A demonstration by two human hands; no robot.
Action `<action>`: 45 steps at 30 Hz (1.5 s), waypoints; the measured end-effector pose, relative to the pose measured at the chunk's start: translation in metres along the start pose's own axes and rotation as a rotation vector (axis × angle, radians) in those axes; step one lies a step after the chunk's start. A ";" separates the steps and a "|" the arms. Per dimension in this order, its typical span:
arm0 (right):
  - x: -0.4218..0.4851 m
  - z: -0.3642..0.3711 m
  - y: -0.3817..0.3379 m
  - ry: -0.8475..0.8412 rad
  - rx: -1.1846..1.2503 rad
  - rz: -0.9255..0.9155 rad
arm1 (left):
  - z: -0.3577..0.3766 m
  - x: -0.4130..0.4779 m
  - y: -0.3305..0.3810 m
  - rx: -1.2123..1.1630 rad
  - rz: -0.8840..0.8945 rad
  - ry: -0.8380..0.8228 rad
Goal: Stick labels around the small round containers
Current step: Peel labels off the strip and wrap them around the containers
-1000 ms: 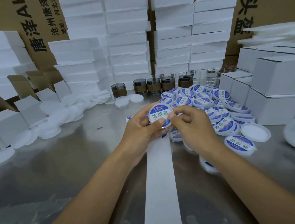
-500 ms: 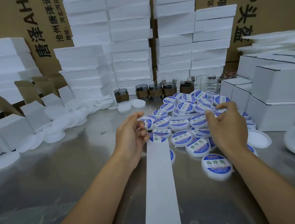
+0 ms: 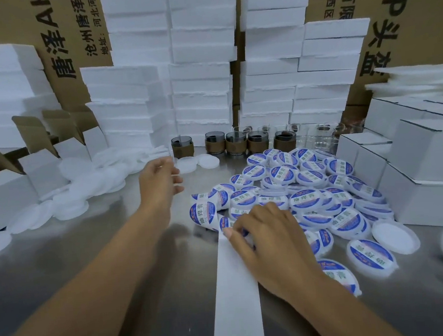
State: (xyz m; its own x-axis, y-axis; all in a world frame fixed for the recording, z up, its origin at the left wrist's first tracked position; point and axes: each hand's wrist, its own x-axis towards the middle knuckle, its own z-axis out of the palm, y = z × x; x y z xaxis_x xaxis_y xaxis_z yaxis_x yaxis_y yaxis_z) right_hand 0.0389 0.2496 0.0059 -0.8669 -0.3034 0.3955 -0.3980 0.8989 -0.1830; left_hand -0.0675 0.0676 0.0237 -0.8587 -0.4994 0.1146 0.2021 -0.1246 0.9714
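Head view, steel table [image 3: 63, 275]. Your left hand [image 3: 160, 184] is hovering at 11 o'clock, fingers loosely spread, gripping nothing. Your right hand [image 3: 269, 238] is resting at centre, fingertips pinching the top of the white label strip [image 3: 237, 295]. Labelled round containers [image 3: 306, 198] are lying heaped at 2 o'clock; plain lids [image 3: 65, 205] at 9 o'clock.

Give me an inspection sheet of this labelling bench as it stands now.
Surface: shiny metal table, bare at near left.
Job's things: labelled containers heaped at centre right; white backing strip running toward the camera; unlabelled white lids piled at left.
Clutter: row of dark jars; clear glasses beside them.
Grippers: left hand open, reaching toward the lids; right hand pressing on the strip's far end.
Cables: nothing seen.
Surroundings: stacked foam slabs, white cartons, printed cardboard boxes.
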 end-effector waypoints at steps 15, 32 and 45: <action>0.022 0.021 0.012 0.370 -0.212 -0.194 | 0.032 0.114 -0.054 1.157 0.385 -0.246; 0.010 0.007 0.006 0.009 -0.026 -0.009 | 0.018 0.018 0.022 0.361 0.170 -0.150; 0.009 0.008 0.024 0.097 0.286 0.017 | -0.010 -0.090 0.017 -0.647 -0.508 -0.462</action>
State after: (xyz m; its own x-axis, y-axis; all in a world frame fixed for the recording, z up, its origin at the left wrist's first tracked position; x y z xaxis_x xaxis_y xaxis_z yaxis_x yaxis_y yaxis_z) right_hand 0.0188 0.2657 -0.0020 -0.8470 -0.2451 0.4717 -0.4640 0.7740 -0.4308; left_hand 0.0179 0.1014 0.0282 -0.9894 0.1174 -0.0852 -0.1447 -0.7553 0.6392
